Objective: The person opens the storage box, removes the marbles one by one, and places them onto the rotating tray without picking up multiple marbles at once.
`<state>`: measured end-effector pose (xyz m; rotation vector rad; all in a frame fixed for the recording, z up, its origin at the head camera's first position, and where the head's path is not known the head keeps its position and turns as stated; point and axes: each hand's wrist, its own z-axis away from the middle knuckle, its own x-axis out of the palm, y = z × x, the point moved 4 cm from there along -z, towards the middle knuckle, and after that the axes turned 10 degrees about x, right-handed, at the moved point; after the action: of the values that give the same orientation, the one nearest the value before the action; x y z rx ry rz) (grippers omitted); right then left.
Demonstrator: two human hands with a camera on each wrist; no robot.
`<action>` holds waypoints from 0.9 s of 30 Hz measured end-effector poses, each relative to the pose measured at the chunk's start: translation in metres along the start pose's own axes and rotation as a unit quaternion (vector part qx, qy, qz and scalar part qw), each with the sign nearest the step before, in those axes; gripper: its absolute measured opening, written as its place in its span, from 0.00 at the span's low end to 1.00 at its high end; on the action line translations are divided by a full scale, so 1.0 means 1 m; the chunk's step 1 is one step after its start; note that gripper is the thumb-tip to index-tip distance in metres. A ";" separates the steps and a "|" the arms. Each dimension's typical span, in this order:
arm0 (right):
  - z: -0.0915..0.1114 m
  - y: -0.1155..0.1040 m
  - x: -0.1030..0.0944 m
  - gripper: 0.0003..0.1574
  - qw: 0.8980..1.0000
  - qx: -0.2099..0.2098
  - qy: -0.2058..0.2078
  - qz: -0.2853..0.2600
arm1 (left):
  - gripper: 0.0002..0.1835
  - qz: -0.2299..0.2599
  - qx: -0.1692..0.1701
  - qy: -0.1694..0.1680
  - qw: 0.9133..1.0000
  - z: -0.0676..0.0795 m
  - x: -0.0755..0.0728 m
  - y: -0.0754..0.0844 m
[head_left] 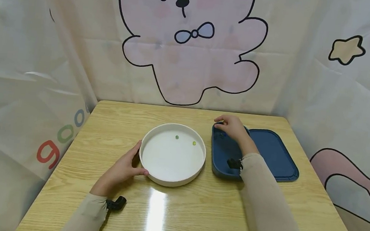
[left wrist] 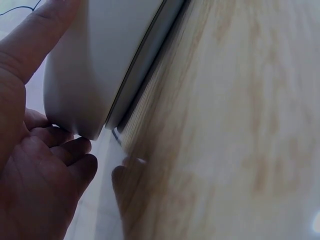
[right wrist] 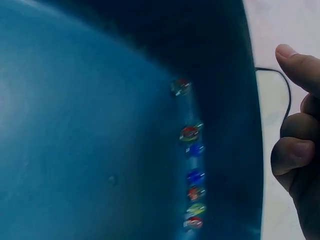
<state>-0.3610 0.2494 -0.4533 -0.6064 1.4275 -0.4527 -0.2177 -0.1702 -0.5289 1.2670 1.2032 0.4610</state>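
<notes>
My left hand (head_left: 124,167) holds the round white dish (head_left: 172,155) at its left side, thumb at the near rim and fingers round the wall. In the left wrist view, the fingers (left wrist: 75,150) curl at the dish's lower edge. Two small marbles lie in the dish, one green (head_left: 177,137) and one yellow-green (head_left: 194,143). My right hand (head_left: 232,128) is over the far end of the blue box (head_left: 226,153), thumb and forefinger apart, nothing visible between them. Several glass marbles line the box floor's edge in the right wrist view, including a blue marble (right wrist: 195,176).
A flat blue lid (head_left: 273,155) lies against the box's right side. All stands on a light wooden table (head_left: 195,214), with printed cloth curtains (head_left: 190,67) around its back and sides. Each wrist wears a small black camera (head_left: 116,203).
</notes>
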 end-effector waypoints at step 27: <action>-0.014 0.044 0.031 0.15 0.991 0.052 -0.115 0.034 | 0.71 -0.005 0.015 0.000 1.000 0.000 -0.002 -0.004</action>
<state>-0.3744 0.2623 -0.5057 -0.5077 1.1946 -0.3878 -0.2200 -0.1735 -0.5316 1.2855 1.2197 0.4362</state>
